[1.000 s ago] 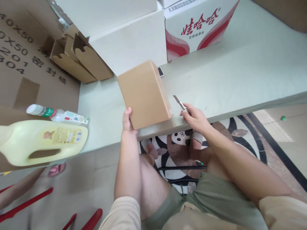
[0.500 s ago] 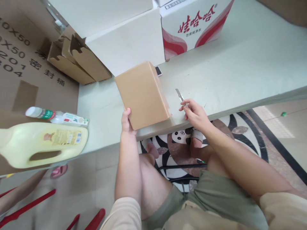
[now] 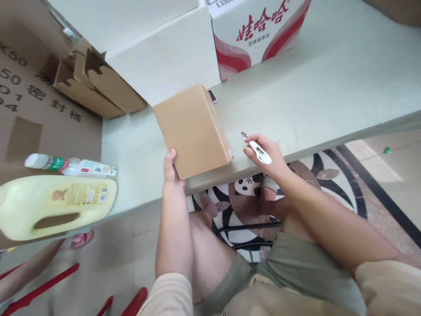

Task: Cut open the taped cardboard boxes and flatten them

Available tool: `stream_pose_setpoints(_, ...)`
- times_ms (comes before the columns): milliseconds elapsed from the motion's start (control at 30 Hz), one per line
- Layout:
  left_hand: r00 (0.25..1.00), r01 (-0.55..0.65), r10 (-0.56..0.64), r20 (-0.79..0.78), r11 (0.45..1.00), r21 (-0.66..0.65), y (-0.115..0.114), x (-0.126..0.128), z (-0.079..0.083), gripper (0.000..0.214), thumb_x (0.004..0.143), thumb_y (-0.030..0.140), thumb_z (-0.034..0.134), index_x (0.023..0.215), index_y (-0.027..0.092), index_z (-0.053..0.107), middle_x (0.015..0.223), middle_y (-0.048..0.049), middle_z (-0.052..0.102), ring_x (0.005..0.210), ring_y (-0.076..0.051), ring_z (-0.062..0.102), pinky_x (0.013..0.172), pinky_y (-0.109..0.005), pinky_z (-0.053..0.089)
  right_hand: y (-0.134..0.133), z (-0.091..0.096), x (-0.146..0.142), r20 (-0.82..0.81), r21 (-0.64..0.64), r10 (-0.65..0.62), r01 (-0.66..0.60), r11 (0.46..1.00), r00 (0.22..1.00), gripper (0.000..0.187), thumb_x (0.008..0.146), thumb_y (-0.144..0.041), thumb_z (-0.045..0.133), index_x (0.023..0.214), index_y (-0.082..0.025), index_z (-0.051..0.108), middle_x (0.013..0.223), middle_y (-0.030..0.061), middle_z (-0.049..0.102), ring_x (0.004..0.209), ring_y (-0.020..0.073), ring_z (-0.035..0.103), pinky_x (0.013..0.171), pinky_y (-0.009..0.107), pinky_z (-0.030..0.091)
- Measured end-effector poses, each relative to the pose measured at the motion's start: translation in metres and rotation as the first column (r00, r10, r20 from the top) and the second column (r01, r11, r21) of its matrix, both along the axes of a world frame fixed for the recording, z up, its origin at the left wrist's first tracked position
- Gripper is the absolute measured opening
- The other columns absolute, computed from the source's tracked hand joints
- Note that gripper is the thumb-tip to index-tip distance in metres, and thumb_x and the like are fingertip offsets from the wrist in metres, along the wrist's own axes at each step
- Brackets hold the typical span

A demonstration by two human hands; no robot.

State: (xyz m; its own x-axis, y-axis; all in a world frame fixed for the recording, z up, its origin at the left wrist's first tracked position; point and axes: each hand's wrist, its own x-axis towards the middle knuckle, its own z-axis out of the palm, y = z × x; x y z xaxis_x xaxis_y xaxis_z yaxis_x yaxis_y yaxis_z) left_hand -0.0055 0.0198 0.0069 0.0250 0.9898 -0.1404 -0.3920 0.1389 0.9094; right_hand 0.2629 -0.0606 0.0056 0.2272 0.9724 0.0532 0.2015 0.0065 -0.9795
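A plain brown cardboard box (image 3: 194,131) rests on the table near its front edge. My left hand (image 3: 172,169) grips the box at its near left corner, thumb on the face toward me and the other fingers hidden behind. To the right of the box, my right hand (image 3: 268,153) is closed on a white utility knife (image 3: 259,152). Its blade is out and points up and left, apart from the cardboard. Behind the box, a small dark-screened device (image 3: 212,95) is partly hidden.
A white carton with red lettering (image 3: 259,39) and a plain white box (image 3: 164,61) stand at the back. Folded brown cartons (image 3: 98,87) lean at the left. A yellow jug (image 3: 88,193) and a clear bottle (image 3: 70,166) lie at the left. Another person's foot (image 3: 82,239) shows below.
My right hand has turned the utility knife, so its white handle now shows and the blade tip sits lower. The left hand still holds the box. The whole view has shifted slightly.
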Motion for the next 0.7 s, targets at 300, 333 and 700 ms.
stream_pose_setpoints(300, 0.998, 0.007, -0.008, -0.057, 0.999, -0.031, -0.004, 0.004, 0.007, 0.055, 0.063, 0.063, 0.078, 0.099, 0.022, 0.072, 0.107, -0.0087, 0.077, 0.120, -0.035, 0.067, 0.097, -0.045, 0.060, 0.001, 0.002, 0.005, 0.074, 0.053, -0.098, 0.094, 0.994, 0.992, 0.026, 0.089, -0.044, 0.056, 0.100, -0.022, 0.066, 0.061, -0.0040, 0.058, 0.059, 0.0151, 0.056, 0.063, 0.032, 0.042)
stream_pose_setpoints(333, 0.998, 0.009, -0.010, -0.055, 1.000, -0.027, -0.005, 0.005, 0.008, 0.055, 0.064, 0.064, 0.077, 0.100, 0.024, 0.073, 0.108, -0.0082, 0.077, 0.120, -0.035, 0.067, 0.096, -0.044, 0.060, 0.001, 0.000, 0.005, 0.074, 0.062, -0.098, 0.093, 0.994, 0.992, 0.026, 0.089, -0.044, 0.056, 0.101, -0.022, 0.066, 0.062, -0.0039, 0.058, 0.060, 0.0151, 0.056, 0.064, 0.032, 0.043)
stream_pose_setpoints(700, 0.983, 0.148, -0.154, -0.097, 0.987, -0.063, -0.006, -0.010, -0.004, 0.054, 0.076, 0.068, 0.067, 0.110, 0.026, 0.070, 0.105, -0.0080, 0.077, 0.113, -0.033, 0.070, 0.086, -0.043, 0.061, -0.001, -0.008, 0.004, -0.049, 0.249, -0.154, 0.161, 0.955, 0.987, 0.054, 0.095, -0.071, 0.038, 0.127, -0.028, 0.047, 0.109, 0.0070, 0.067, 0.074, 0.0166, 0.065, 0.072, 0.037, 0.056)
